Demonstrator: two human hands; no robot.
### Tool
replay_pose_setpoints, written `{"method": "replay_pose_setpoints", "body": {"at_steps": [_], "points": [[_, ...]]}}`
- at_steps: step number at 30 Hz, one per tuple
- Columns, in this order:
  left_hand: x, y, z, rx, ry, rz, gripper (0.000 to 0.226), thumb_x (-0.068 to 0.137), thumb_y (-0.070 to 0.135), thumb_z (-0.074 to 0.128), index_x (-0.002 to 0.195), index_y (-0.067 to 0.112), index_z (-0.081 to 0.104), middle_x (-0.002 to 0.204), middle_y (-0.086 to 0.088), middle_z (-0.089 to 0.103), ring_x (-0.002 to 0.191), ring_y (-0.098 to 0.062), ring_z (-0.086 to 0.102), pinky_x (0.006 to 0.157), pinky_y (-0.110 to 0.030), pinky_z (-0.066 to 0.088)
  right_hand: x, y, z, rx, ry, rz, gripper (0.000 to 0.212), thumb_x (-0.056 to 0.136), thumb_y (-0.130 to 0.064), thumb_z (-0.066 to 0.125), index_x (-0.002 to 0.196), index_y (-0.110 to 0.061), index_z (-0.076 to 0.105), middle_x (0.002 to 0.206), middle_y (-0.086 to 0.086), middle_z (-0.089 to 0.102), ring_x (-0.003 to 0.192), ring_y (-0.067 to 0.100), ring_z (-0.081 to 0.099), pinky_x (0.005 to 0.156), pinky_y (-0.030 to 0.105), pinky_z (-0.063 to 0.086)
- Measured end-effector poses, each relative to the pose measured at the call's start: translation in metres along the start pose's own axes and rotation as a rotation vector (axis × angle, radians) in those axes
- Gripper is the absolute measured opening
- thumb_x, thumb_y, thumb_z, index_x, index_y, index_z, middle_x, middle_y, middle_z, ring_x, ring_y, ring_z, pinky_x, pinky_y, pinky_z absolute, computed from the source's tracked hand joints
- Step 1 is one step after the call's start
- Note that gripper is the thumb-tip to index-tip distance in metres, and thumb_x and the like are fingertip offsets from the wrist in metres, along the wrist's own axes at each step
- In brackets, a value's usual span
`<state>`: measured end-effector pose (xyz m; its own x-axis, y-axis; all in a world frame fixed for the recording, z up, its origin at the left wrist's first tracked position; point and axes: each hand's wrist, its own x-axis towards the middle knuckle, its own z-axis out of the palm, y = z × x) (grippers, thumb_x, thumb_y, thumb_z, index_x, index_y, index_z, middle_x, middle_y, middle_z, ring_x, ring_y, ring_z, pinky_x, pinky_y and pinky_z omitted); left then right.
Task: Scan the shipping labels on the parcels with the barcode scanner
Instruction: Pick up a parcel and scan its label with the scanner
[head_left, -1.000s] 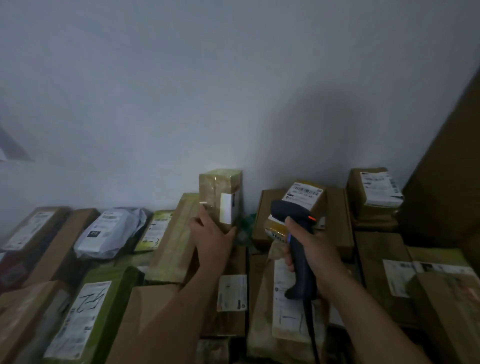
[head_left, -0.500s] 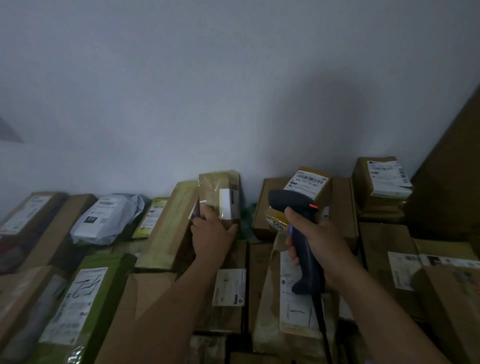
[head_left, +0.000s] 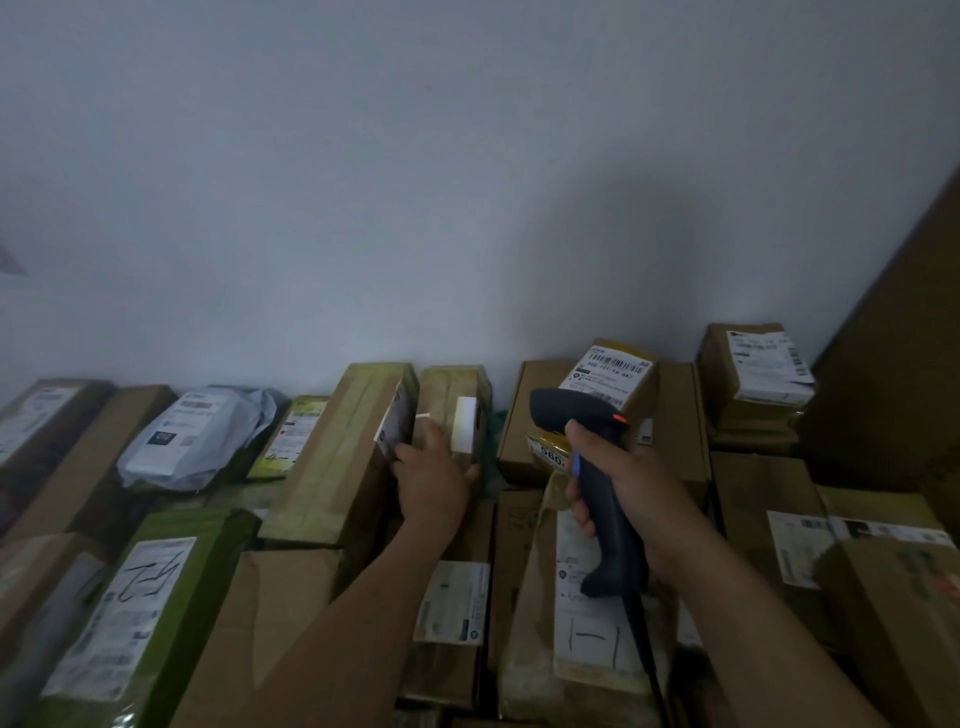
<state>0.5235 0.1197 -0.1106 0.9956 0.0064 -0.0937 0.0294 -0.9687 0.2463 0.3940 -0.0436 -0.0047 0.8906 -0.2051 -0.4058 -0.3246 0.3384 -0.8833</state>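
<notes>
Left hand grips parcel, label unreadable

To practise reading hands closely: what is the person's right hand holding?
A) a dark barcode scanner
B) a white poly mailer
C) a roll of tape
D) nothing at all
A: the right hand is wrapped round the grip of the dark barcode scanner, while the left hand holds a small taped box.
</notes>
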Motion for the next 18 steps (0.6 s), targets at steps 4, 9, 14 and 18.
{"method": "replay_pose_setpoints", "body": {"at_steps": [4, 9, 14, 18], "points": [[0.004, -0.007, 0.001, 0.116, -0.099, 0.013, 0.080, 0.092, 0.062, 0.052, 0.147, 0.011, 0.025, 0.136, -0.026, 0.042, 0.117, -0.036, 0.048, 0.089, -0.038, 0.044, -0.002, -0.001, -0.003, -0.005, 0.006, -0.015, 0.052, 0.067, -0.050, 0.073, 0.084, -0.003, 0.063, 0.061, 0.009, 0.061, 0.044, 0.016, 0.056, 0.041, 0.024, 0.047], [0.009, -0.014, -0.001, -0.144, -0.058, -0.015, 0.081, 0.092, 0.057, 0.056, 0.152, 0.013, 0.023, 0.139, -0.026, 0.039, 0.119, -0.039, 0.048, 0.090, -0.041, 0.046, -0.003, -0.002, -0.003, 0.010, 0.015, -0.013, 0.047, 0.074, -0.046, 0.072, 0.089, -0.003, 0.063, 0.061, 0.007, 0.062, 0.045, 0.016, 0.056, 0.041, 0.025, 0.048], [0.006, 0.005, -0.015, -0.183, -0.055, 0.217, 0.051, 0.099, 0.041, 0.054, 0.139, 0.010, 0.047, 0.142, -0.018, 0.042, 0.126, -0.029, 0.044, 0.103, -0.038, 0.040, -0.013, -0.006, -0.004, -0.020, 0.039, -0.051, 0.050, 0.072, -0.048, 0.073, 0.090, -0.002, 0.064, 0.061, 0.007, 0.062, 0.045, 0.016, 0.057, 0.042, 0.024, 0.047], [-0.018, 0.041, -0.035, -0.478, 0.149, 0.439, 0.051, 0.098, 0.046, 0.053, 0.137, 0.014, 0.054, 0.138, -0.008, 0.053, 0.126, -0.023, 0.050, 0.103, -0.034, 0.042, -0.025, -0.011, -0.016, -0.010, 0.109, -0.073, 0.046, 0.065, -0.054, 0.075, 0.074, -0.009, 0.070, 0.061, 0.008, 0.065, 0.046, 0.016, 0.059, 0.042, 0.025, 0.048]]}}
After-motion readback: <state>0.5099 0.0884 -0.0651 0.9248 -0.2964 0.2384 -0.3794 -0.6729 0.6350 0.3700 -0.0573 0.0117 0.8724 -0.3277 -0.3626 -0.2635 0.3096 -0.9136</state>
